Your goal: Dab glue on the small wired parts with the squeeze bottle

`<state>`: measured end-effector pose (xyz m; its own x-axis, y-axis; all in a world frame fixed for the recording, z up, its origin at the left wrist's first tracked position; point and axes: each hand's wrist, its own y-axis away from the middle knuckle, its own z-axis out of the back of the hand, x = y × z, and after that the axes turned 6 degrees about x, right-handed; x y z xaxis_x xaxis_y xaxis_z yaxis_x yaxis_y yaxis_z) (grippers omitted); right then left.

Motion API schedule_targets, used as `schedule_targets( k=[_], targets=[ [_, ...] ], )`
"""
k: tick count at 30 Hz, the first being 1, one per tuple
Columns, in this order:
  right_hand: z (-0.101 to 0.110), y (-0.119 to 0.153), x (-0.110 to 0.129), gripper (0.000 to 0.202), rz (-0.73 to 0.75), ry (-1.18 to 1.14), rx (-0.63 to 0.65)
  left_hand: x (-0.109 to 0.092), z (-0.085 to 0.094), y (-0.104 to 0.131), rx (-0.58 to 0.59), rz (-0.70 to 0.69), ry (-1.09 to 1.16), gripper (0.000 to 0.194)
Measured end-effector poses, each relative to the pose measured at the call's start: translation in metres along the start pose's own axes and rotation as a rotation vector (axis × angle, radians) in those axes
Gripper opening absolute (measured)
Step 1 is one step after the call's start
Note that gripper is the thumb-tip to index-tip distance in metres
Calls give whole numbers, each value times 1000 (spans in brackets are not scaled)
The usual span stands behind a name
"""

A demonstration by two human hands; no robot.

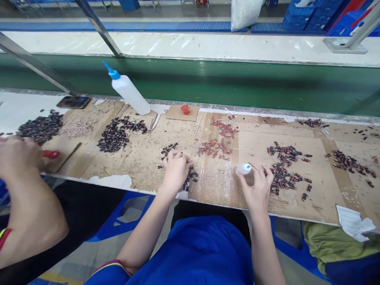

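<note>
My left hand (175, 171) rests with curled fingers over small black parts (190, 179) on the cardboard; whatever lies under its fingertips is hidden. In my right hand (257, 183) a small white bottle (242, 169) with a blue tip is gripped between thumb and fingers, its tip facing up toward me. Between the hands and a little farther off lie loose red-and-black parts (214, 148). Just right of my right hand is a larger heap of black-and-red parts (283, 176).
A tall white bottle (130, 94) with a blue nozzle leans behind the black heap (114, 136). Near the back edge sit a red cap (185, 109) and a phone (73, 102). At left, a co-worker's hand (19, 156) is beside a red-handled tool (50, 154). Torn paper (354, 222) hangs at right.
</note>
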<state>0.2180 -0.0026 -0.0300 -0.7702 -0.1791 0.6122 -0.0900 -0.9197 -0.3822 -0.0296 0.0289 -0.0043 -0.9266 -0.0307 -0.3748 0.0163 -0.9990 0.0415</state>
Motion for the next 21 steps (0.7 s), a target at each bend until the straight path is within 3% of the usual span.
schedule_targets(
  k=[3,6,9,12,16,21],
  targets=[
    [0,-1,3,26,-67,-179,29,-4,3,-1,71,-30,54,17],
    [2,3,7,32,-236,-460,9,-17,2,1,109,-99,145,12],
    [5,8,7,35,-391,-746,-75,-35,-8,7,183,-294,273,20],
    [9,12,4,34,-421,-856,-189,-45,-24,12,204,-519,331,28],
    [14,14,1,34,-435,-1023,-295,-35,-39,20,160,-627,329,34],
    [9,15,3,30,-515,-1110,-240,-19,-36,33,133,-560,307,26]
  ],
)
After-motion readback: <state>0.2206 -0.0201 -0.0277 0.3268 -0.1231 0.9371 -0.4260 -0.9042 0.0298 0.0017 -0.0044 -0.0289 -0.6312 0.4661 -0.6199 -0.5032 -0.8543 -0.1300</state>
